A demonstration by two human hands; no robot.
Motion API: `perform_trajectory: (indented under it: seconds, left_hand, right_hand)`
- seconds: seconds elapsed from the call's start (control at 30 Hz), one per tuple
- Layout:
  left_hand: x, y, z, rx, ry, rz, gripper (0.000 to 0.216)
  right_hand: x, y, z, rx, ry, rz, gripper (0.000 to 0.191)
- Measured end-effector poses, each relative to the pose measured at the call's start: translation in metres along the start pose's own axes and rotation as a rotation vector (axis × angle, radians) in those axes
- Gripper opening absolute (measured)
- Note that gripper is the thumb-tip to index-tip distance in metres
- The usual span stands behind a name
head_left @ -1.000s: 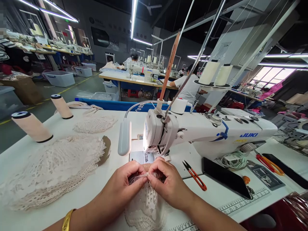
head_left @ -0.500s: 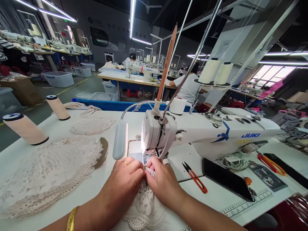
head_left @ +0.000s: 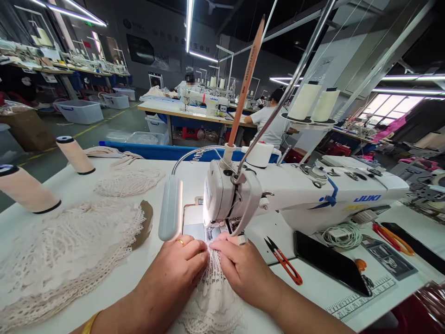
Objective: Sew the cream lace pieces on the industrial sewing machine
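Observation:
A cream lace piece hangs toward me from the needle area of the white sewing machine. On its left edge my left hand is closed, fingertips pinching the lace just in front of the presser foot. My right hand grips the other edge, thumb and fingers together close to the needle plate. Both hands nearly meet, and the lace between them is gathered into folds. The fingertips partly hide the lace's top end.
A stack of lace pieces lies on the left, with thread spools behind it. Right of the machine bed are orange thread snips, a black phone and a coiled white cable. A lamp hangs beside the needle.
My right hand has shifted slightly right and its fingers have flattened, showing more of the lace between the hands. My left hand stays on the lace. The view has tilted slightly.

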State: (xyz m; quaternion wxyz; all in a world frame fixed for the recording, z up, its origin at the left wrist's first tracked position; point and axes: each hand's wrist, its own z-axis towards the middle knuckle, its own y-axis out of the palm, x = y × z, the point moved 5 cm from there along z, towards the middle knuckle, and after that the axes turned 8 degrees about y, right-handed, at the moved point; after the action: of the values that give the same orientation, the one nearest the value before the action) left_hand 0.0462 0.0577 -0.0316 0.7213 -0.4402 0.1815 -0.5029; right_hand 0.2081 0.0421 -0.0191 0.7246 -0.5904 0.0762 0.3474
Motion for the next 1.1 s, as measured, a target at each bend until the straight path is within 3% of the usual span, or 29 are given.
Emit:
perform_trajectory:
  seconds: [0.2, 0.5, 1.1]
  left_hand:
    - [0.002, -0.001, -0.002, -0.01, -0.015, 0.038, 0.033]
    - [0.001, 0.003, -0.001, -0.027, -0.037, 0.079, 0.031]
    - [0.002, 0.005, 0.001, 0.024, -0.025, 0.17, 0.022]
  right_hand:
    - [-0.001, 0.003, -0.003, 0.001, -0.056, -0.099, 0.037]
    - [0.008, 0.006, 0.0, 0.046, -0.004, -0.19, 0.031]
    - [0.014, 0.007, 0.002, 0.077, 0.036, -0.271, 0.041]
